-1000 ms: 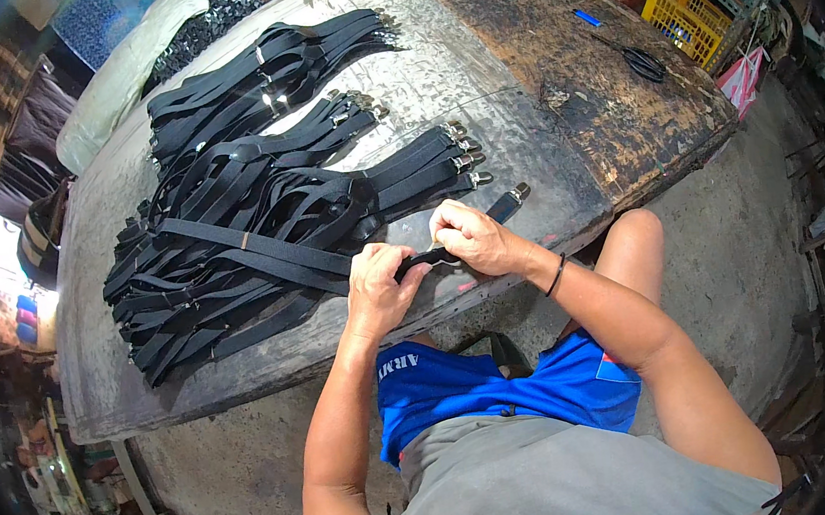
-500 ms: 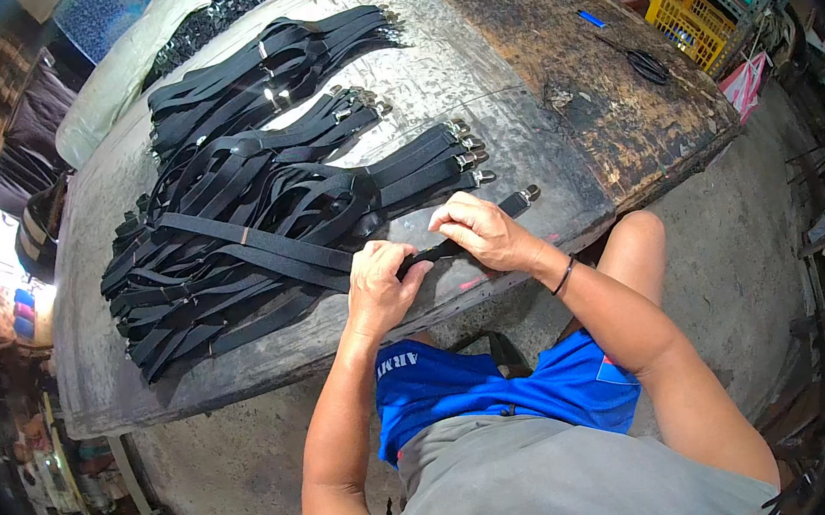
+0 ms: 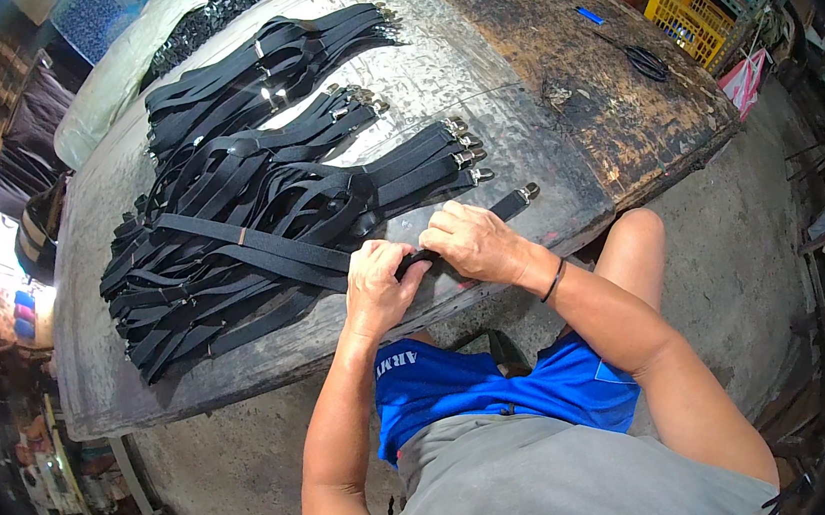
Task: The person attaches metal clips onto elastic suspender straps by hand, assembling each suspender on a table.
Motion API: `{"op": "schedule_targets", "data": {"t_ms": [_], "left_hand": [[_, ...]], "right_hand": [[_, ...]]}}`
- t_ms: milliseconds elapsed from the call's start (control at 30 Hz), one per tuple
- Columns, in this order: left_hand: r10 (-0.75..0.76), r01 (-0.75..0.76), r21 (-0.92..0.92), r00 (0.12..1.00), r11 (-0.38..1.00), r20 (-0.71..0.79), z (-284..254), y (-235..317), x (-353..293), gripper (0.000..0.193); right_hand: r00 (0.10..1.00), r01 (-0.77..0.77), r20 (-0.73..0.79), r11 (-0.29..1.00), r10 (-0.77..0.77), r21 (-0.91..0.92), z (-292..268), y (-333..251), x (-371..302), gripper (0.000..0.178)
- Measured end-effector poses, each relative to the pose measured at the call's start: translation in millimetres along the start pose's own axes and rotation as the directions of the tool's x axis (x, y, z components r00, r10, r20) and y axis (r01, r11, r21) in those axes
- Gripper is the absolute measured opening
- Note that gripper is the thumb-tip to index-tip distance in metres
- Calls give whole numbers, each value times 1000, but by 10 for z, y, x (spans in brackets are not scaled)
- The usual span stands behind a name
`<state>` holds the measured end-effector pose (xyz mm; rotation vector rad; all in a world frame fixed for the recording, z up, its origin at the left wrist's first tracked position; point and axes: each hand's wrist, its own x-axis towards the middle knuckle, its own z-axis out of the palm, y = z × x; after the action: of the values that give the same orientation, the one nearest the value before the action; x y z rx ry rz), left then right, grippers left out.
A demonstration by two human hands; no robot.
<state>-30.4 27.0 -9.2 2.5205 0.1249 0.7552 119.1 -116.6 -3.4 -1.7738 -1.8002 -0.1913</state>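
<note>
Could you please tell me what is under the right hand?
A black strap shows on both sides of the right hand, its metal clip beyond; the stretch beneath is covered.

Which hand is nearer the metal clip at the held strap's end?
Right: the right hand is just left of the metal clip; the left hand is farther left along the strap.

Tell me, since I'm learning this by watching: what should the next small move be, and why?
Perhaps slide the right hand along the black strap toward the metal clip, to smooth it: the left hand grips the strap close beside the right, and the clip end reaches out past the right hand.
</note>
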Motion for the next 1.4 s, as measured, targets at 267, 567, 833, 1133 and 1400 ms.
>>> {"op": "schedule_targets", "data": {"t_ms": [267,567,833,1133,1400], "left_hand": [[21,-21,11,1000,1000,8,22,-34,7,26],[-23,22,14,1000,1000,17,6,-20,-1,27],[-11,11,11,1000,1000,17,6,-4,5,27],[-18,19,-6,1000,1000,17,12,-31,4,27],[-21,22,-26,1000,999,18,24,-50,-6,27]], "right_hand": [[940,-273,-38,813,340,514,3,70,-4,10],[937,-256,-102,856,333,449,-150,101,-30,6],[989,-83,-93,953,115,290,9,65,7,8],[996,78,57,994,-75,-70,-110,-14,136,13],[996,70,59,991,-63,-112,-3,-14,88,16]]}}
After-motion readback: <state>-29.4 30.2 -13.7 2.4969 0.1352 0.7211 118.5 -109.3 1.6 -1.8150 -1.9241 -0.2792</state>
